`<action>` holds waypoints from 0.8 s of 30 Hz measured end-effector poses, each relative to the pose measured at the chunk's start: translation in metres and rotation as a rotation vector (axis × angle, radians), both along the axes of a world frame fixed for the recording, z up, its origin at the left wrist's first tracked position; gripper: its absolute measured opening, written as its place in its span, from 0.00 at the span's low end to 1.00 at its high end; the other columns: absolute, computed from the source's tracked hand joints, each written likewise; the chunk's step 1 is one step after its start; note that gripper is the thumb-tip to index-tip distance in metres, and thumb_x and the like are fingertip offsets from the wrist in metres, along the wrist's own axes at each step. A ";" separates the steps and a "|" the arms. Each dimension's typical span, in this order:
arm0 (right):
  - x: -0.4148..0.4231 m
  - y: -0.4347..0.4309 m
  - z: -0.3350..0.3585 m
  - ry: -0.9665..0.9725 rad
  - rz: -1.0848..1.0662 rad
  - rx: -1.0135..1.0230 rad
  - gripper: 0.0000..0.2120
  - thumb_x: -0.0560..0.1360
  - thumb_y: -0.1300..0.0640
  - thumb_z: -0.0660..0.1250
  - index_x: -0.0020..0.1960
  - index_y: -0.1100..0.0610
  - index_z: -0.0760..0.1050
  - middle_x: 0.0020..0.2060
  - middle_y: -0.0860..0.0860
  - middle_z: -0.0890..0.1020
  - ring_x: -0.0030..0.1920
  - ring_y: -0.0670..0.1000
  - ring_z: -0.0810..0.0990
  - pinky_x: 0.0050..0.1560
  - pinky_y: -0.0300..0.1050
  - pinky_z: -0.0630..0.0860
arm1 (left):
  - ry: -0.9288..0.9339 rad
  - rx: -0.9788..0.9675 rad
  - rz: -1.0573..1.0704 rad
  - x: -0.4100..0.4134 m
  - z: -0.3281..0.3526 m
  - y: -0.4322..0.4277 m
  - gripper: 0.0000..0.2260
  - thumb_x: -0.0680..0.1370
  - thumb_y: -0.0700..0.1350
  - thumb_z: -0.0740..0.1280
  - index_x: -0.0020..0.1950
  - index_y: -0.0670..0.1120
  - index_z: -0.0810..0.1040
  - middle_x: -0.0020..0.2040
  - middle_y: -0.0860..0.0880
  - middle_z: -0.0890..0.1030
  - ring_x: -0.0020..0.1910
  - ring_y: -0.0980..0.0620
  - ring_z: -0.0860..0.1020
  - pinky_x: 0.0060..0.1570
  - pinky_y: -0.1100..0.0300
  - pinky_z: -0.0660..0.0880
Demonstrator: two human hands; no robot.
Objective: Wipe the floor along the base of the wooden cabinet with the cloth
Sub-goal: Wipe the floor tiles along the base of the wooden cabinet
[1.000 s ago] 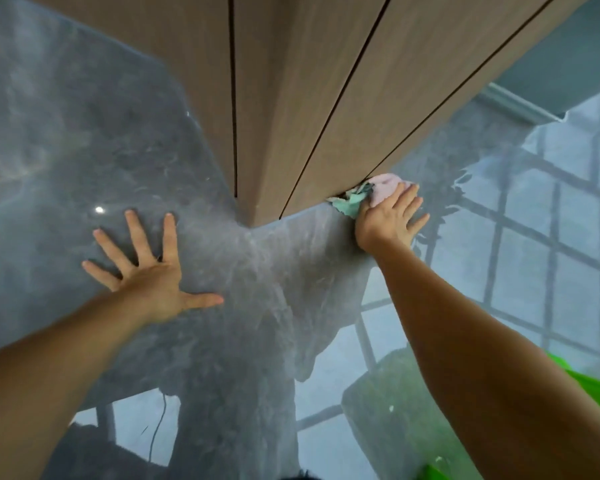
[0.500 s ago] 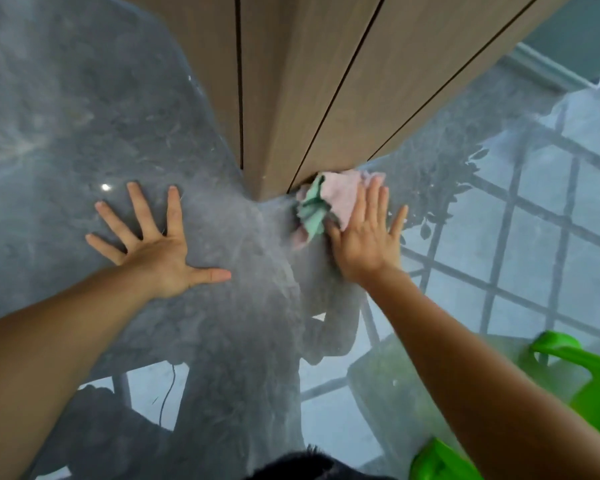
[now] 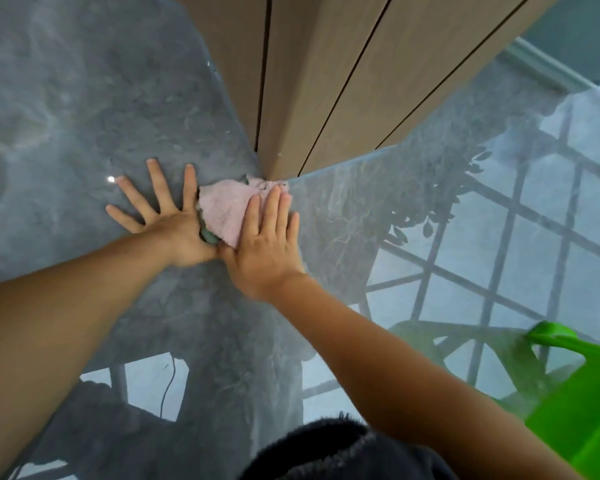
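I see my left hand flat on the shiny gray floor, with its fingers spread wide and nothing in its grip. Its thumb side touches the edge of the pink cloth. The cloth lies on the floor right at the bottom corner of the wooden cabinet, touching it. A bit of green peeks out under the pink. My right hand lies flat on the right part of the cloth, fingers straight and close together, pressing it down, not pinching it. Far to the right I see a bright green plastic thing, well apart from the cloth.
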State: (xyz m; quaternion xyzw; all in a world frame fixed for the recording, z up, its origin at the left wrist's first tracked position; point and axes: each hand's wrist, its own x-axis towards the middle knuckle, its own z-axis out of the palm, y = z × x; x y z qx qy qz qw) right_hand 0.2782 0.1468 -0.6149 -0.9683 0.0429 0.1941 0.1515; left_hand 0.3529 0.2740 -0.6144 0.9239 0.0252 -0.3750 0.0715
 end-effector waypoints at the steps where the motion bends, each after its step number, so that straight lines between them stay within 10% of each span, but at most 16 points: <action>1: 0.002 -0.012 0.005 0.017 0.036 0.015 0.41 0.78 0.42 0.57 0.78 0.63 0.41 0.77 0.66 0.40 0.77 0.66 0.36 0.76 0.66 0.40 | -0.008 -0.027 -0.005 -0.001 -0.001 0.001 0.68 0.42 0.76 0.63 0.66 0.65 0.19 0.70 0.47 0.17 0.69 0.30 0.23 0.65 0.24 0.34; 7: -0.020 -0.036 0.026 -0.120 0.265 0.141 0.35 0.78 0.42 0.56 0.79 0.50 0.46 0.79 0.60 0.45 0.78 0.62 0.39 0.78 0.60 0.42 | -0.171 -0.140 -0.122 -0.016 -0.006 0.049 0.66 0.42 0.82 0.62 0.73 0.68 0.33 0.78 0.50 0.30 0.76 0.35 0.33 0.71 0.31 0.37; 11: 0.002 -0.007 0.005 -0.044 0.414 -0.039 0.38 0.77 0.34 0.51 0.79 0.50 0.42 0.79 0.61 0.40 0.78 0.63 0.37 0.77 0.63 0.43 | -0.113 -0.013 0.106 -0.016 0.000 0.101 0.67 0.38 0.84 0.58 0.68 0.71 0.24 0.76 0.50 0.25 0.74 0.33 0.30 0.68 0.25 0.39; 24: 0.306 0.084 -0.001 -0.039 0.172 -0.090 0.39 0.72 0.27 0.51 0.78 0.41 0.48 0.80 0.54 0.43 0.78 0.61 0.39 0.74 0.64 0.37 | -0.056 -0.020 0.105 -0.015 -0.021 0.112 0.71 0.32 0.84 0.51 0.67 0.65 0.19 0.68 0.46 0.15 0.64 0.34 0.16 0.61 0.22 0.34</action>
